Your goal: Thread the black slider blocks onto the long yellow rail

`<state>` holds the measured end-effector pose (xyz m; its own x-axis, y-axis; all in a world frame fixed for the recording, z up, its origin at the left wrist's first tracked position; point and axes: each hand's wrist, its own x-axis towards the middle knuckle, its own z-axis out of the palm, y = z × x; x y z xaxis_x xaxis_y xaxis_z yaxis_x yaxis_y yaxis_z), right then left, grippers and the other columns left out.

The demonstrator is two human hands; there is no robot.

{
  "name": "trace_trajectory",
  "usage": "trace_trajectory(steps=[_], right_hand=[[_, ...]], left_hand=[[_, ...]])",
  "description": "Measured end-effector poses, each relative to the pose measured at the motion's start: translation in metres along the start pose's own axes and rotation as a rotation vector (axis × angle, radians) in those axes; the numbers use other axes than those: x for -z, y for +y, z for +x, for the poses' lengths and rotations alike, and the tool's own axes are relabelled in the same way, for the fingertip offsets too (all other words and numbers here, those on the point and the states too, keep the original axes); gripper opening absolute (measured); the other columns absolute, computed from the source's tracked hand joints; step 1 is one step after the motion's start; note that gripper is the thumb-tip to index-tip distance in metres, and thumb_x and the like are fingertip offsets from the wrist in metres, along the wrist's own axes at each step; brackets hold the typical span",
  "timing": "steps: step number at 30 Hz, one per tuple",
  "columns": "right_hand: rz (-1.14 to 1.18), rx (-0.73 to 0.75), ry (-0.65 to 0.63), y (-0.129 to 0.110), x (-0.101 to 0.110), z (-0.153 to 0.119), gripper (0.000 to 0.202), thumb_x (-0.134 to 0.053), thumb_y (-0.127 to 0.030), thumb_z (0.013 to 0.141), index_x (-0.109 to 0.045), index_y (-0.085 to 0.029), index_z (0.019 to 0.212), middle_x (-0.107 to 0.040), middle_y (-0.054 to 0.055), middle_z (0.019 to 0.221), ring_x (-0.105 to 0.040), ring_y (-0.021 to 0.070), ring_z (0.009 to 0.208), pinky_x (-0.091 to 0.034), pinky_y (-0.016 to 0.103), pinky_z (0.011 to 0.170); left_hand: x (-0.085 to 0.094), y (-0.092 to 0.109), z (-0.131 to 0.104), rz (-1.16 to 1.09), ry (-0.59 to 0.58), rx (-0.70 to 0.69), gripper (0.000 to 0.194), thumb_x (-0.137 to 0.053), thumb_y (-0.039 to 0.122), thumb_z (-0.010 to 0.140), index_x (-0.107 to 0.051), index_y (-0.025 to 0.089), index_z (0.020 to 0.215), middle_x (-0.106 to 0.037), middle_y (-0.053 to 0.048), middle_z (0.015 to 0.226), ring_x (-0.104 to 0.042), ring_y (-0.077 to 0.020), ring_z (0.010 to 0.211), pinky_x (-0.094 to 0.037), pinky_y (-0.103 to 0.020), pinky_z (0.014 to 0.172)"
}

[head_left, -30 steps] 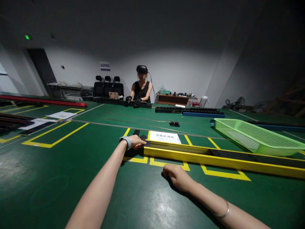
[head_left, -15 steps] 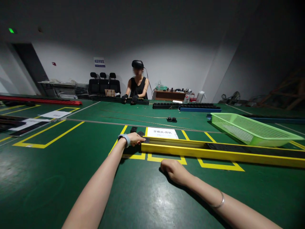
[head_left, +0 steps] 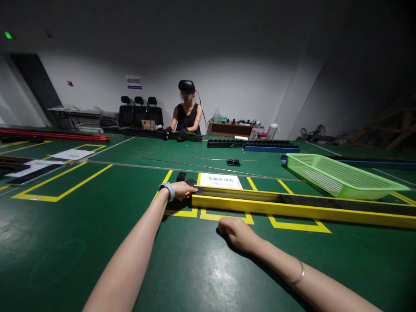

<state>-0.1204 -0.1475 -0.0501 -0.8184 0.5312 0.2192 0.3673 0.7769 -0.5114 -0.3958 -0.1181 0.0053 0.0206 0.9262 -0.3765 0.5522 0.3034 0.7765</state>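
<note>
A long yellow rail (head_left: 279, 210) lies across the table from the middle to the right edge. At its left end my left hand (head_left: 182, 190) pinches a small black block (head_left: 200, 190), set at the mouth of the channel. Farther right, several black blocks (head_left: 325, 203) sit inside the channel. Just beyond my left hand is a loose black block (head_left: 181, 176). My right hand (head_left: 236, 232) rests on the table in front of the rail as a closed fist, apart from it, with no object showing in it.
A green basket (head_left: 344, 182) stands behind the rail at right. A printed sheet (head_left: 221, 180), two small black parts (head_left: 233, 162) and thin rods (head_left: 195, 157) lie beyond. Across the table, a person (head_left: 186, 115) in black gloves handles a dark rail. Yellow tape marks the green table.
The view has shifted slightly. My left hand stays on the black block at the rail's end, and my right fist stays in place.
</note>
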Motion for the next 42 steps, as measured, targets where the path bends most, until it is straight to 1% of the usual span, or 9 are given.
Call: trace_trajectory(steps=[3,5,11,18,23,27,32,36,42], right_hand=[[0.013,-0.011,-0.010,0.001,-0.001,0.000,0.026,-0.039,0.001,0.068,-0.057,-0.017,0.071,-0.060,0.001,0.070,-0.053,0.0130,0.066,-0.037,0.020,0.064],[0.021,-0.019,-0.008,0.002,-0.001,0.000,0.026,-0.038,0.001,0.067,-0.056,-0.017,0.071,-0.059,0.001,0.069,-0.053,0.0128,0.066,-0.037,0.020,0.064],[0.024,-0.021,0.000,0.001,-0.002,0.000,0.024,-0.037,0.000,0.067,-0.054,-0.018,0.070,-0.059,0.001,0.069,-0.052,0.0125,0.065,-0.036,0.020,0.063],[0.024,-0.010,0.003,0.003,-0.002,0.000,0.024,-0.037,0.000,0.067,-0.054,-0.018,0.071,-0.058,0.000,0.069,-0.051,0.0123,0.066,-0.035,0.020,0.063],[0.025,-0.003,0.007,0.002,-0.002,0.000,0.024,-0.038,0.000,0.068,-0.054,-0.017,0.070,-0.058,0.000,0.069,-0.051,0.0121,0.066,-0.035,0.020,0.063],[0.021,0.004,0.004,0.000,-0.001,0.000,0.023,-0.038,-0.001,0.069,-0.054,-0.017,0.070,-0.059,0.001,0.069,-0.052,0.0121,0.066,-0.035,0.019,0.063],[0.013,0.009,0.004,0.001,-0.002,0.000,0.025,-0.037,0.000,0.064,-0.054,-0.017,0.070,-0.059,0.001,0.070,-0.053,0.0123,0.068,-0.036,0.019,0.064],[0.014,0.003,0.004,0.001,-0.002,0.000,0.025,-0.037,0.001,0.063,-0.054,-0.018,0.070,-0.060,0.000,0.071,-0.053,0.0120,0.067,-0.036,0.019,0.064],[0.010,0.008,0.013,0.001,-0.001,-0.001,0.023,-0.039,0.000,0.068,-0.054,-0.018,0.070,-0.059,0.000,0.070,-0.053,0.0120,0.066,-0.035,0.019,0.062]], left_hand=[[0.001,0.000,0.001,-0.030,-0.062,0.002,0.055,-0.063,0.067,0.056,-0.040,0.018,0.049,-0.040,0.003,0.049,-0.032,-0.0072,0.045,-0.027,-0.023,0.046],[0.001,-0.003,0.004,-0.047,-0.066,-0.012,0.054,-0.064,0.066,0.055,-0.040,0.018,0.050,-0.039,0.003,0.049,-0.033,-0.0075,0.046,-0.026,-0.023,0.045],[0.000,-0.012,0.014,-0.065,-0.035,-0.029,0.051,-0.063,0.064,0.057,-0.045,0.017,0.053,-0.039,0.003,0.050,-0.035,-0.0086,0.048,-0.025,-0.023,0.047],[-0.001,-0.006,0.008,-0.039,0.008,-0.037,0.051,-0.065,0.064,0.056,-0.043,0.017,0.051,-0.042,0.002,0.050,-0.039,-0.0101,0.052,-0.026,-0.024,0.049],[-0.003,-0.006,0.007,-0.073,-0.008,-0.049,0.052,-0.065,0.064,0.055,-0.041,0.017,0.051,-0.037,0.004,0.049,-0.035,-0.0088,0.049,-0.022,-0.023,0.047],[-0.003,-0.005,0.008,-0.092,-0.005,-0.031,0.051,-0.066,0.062,0.054,-0.041,0.018,0.054,-0.035,0.006,0.050,-0.027,-0.0062,0.046,-0.017,-0.023,0.046],[-0.007,-0.003,0.007,-0.173,-0.037,-0.038,0.050,-0.068,0.058,0.056,-0.037,0.019,0.056,-0.029,0.008,0.049,-0.022,-0.0050,0.044,-0.013,-0.023,0.045],[-0.012,-0.007,0.008,-0.249,-0.063,-0.065,0.052,-0.068,0.058,0.056,-0.033,0.020,0.057,-0.024,0.010,0.047,-0.018,-0.0042,0.041,-0.010,-0.024,0.044],[-0.019,-0.016,0.008,-0.269,-0.008,-0.115,0.051,-0.064,0.063,0.058,-0.036,0.021,0.061,-0.022,0.010,0.046,-0.016,-0.0042,0.039,-0.008,-0.025,0.043]])
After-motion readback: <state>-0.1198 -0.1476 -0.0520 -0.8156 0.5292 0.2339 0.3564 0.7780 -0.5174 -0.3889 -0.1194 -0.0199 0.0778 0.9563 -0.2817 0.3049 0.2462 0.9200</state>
